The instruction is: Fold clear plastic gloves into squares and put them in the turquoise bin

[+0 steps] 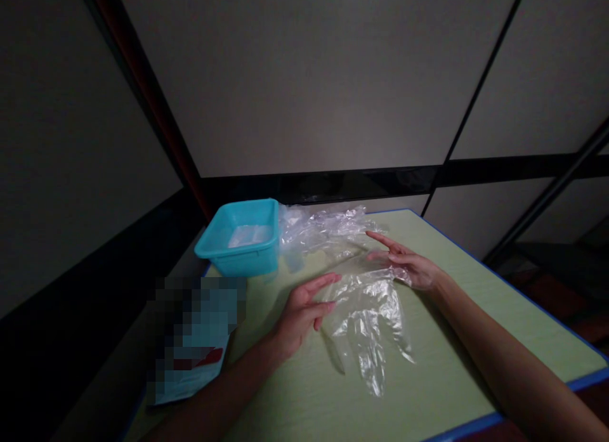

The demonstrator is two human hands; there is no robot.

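Over worktop (442, 366), I hold glove (368, 299) in right hand (415, 266); left hand (301, 310) touches edge, grip unclear. Basin (247, 263) beyond, plastic heap (328, 227) beside it.

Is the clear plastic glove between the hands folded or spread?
Spread: the clear plastic glove has its finger sections fanned apart toward the camera.

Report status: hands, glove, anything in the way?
Left hand at left edge of glove, right hand at right corner. Glove spread between them. Crumpled plastic beyond, beside basin; neither seems in the way.
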